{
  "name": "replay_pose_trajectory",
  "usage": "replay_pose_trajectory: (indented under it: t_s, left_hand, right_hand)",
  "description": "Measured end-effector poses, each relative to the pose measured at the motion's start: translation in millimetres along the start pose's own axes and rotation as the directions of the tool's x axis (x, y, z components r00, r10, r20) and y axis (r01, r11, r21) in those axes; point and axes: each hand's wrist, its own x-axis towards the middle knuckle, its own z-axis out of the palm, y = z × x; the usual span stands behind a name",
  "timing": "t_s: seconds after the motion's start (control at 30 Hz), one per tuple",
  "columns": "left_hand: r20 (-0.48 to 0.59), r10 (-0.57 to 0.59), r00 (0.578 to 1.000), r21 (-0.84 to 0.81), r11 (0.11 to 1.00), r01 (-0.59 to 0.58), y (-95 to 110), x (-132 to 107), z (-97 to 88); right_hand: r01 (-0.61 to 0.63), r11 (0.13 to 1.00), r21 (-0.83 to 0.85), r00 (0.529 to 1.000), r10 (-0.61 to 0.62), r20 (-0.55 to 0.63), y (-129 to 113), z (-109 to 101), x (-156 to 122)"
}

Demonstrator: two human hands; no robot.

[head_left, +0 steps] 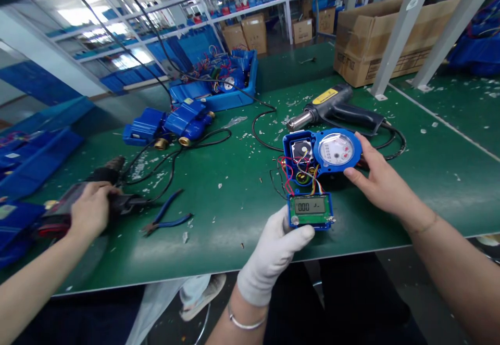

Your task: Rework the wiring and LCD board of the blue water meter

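My left hand (pixel 275 248), in a white glove, grips the small blue-framed display board (pixel 309 208), whose screen faces up and shows digits. Colored wires (pixel 314 181) run from that board to an opened blue water meter (pixel 339 149) with a round dial. My bare right hand (pixel 377 178) holds the meter by its right side, thumb on the rim and fingers around the edge. Inside the meter's square housing (pixel 302 152) a grey part and more wires show. Just behind the meter lies a heat gun (pixel 332 108) with a metal nozzle.
At left, a co-worker's hand (pixel 91 207) rests on a dark power tool (pixel 66 204). Blue-handled pliers (pixel 167 215) lie nearby. Two blue meters (pixel 187 118), a blue bin (pixel 234 100) of wired parts and a cardboard box (pixel 355 48) stand farther back. Black cables cross the green table (pixel 234 189).
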Motion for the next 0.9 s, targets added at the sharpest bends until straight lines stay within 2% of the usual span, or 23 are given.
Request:
replay_pose_trajectory:
  t_s: [0.1, 0.33, 0.47, 0.57, 0.67, 0.73, 0.83, 0.9]
  left_hand:
    - [-0.006, -0.003, 1.0, -0.04, 0.999, 0.002, -3, 1, 1.1]
    - [0.002, -0.01, 1.0, -0.171, 0.985, 0.01, -10, 4, 9.3]
    - [0.053, -0.022, 0.998, -0.225, 0.974, 0.033, -11, 6, 15.2]
    - [0.086, -0.01, 0.996, -0.254, 0.967, 0.031, -9, 7, 18.3]
    - [0.099, 0.001, 0.995, -0.253, 0.967, 0.024, -7, 7, 19.8]
    - [0.093, -0.002, 0.996, -0.226, 0.974, 0.023, -6, 7, 20.9]
    - [0.06, -0.014, 0.998, -0.193, 0.981, 0.026, -8, 6, 24.0]
    - [0.049, -0.035, 0.998, -0.18, 0.983, 0.043, -8, 5, 25.6]
  right_hand:
    - [-0.011, 0.999, 0.03, 1.0, 0.011, -0.016, 3, 3, -1]
    - [-0.017, 0.999, 0.029, 0.991, 0.021, -0.135, -2, 6, -14]
    - [-0.057, 0.998, 0.027, 0.985, 0.061, -0.159, -6, 2, -21]
    - [-0.095, 0.993, 0.069, 0.981, 0.105, -0.161, -12, -1, -29]
    - [-0.146, 0.972, 0.182, 0.964, 0.182, -0.196, -26, 2, -48]
    - [-0.172, 0.935, 0.309, 0.96, 0.23, -0.161, -38, 9, -65]
    - [-0.2, 0.861, 0.468, 0.975, 0.224, 0.005, -55, 21, -85]
    - [-0.229, 0.837, 0.496, 0.973, 0.204, 0.105, -60, 25, -88]
